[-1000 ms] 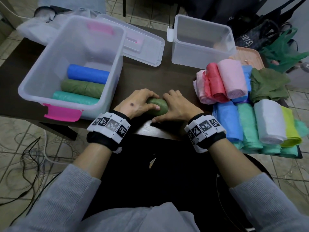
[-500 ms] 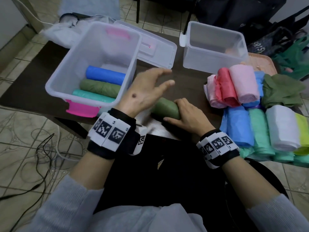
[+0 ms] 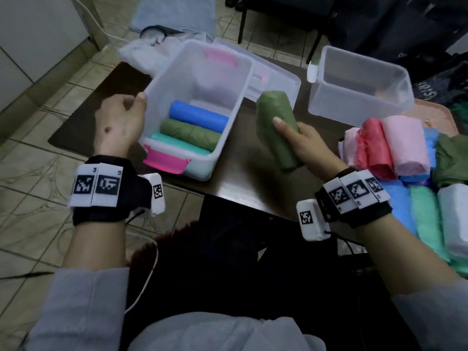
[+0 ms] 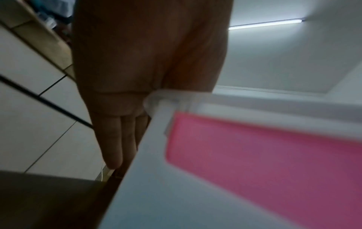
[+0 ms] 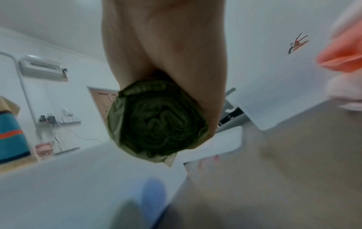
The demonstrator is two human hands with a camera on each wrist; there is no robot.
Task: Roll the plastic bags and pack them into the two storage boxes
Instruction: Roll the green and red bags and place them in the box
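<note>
My right hand (image 3: 291, 130) grips a rolled dark green bag (image 3: 277, 138) and holds it tilted above the dark table, between the two boxes; its coiled end (image 5: 158, 120) fills the right wrist view. My left hand (image 3: 131, 110) holds the left wall of the pink-latched storage box (image 3: 235, 97), thumb at the rim and fingers (image 4: 115, 139) down the outside. Inside lie a blue roll (image 3: 198, 117), a green roll (image 3: 190, 134) and a teal roll (image 3: 177, 144). The second storage box (image 3: 359, 89) stands at the back right.
The first box's lid (image 3: 276, 82) lies behind it. A pile of bags fills the right side: pink (image 3: 405, 145), red (image 3: 374, 148), blue (image 3: 400, 206), teal (image 3: 425, 216), white (image 3: 455, 219) and a folded green one (image 3: 453, 158). A pink tray (image 3: 435, 112) lies behind. Cables lie on the floor.
Both hands were pressing the green roll on the table. My left hand let go and moved to the box's left wall. My right hand lifted the roll off the table.
</note>
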